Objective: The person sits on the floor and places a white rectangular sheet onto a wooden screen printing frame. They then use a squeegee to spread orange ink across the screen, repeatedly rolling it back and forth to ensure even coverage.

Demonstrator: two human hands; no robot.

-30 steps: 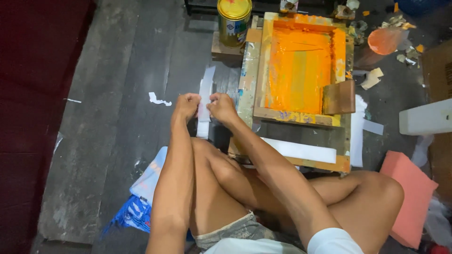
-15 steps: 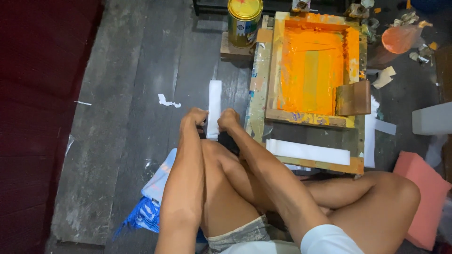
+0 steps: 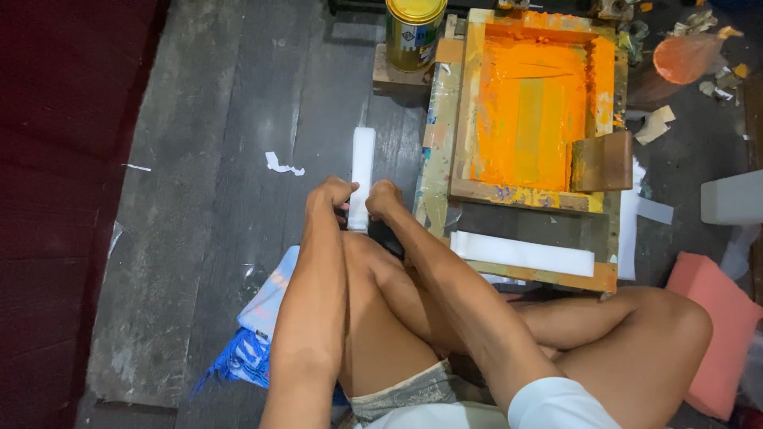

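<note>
Both hands have come in closer to the knees now: left hand (image 3: 330, 199) and right hand (image 3: 383, 199) pinching the near end of the white strip (image 3: 362, 171) (it lies on the floor, left of the orange screen frame (image 3: 534, 107))

The long white strip's (image 3: 362, 171) near end is hidden under both hands; at twelve o'clock the yellow-lidded tin can (image 3: 414, 32) is cut off by the edge.
</note>
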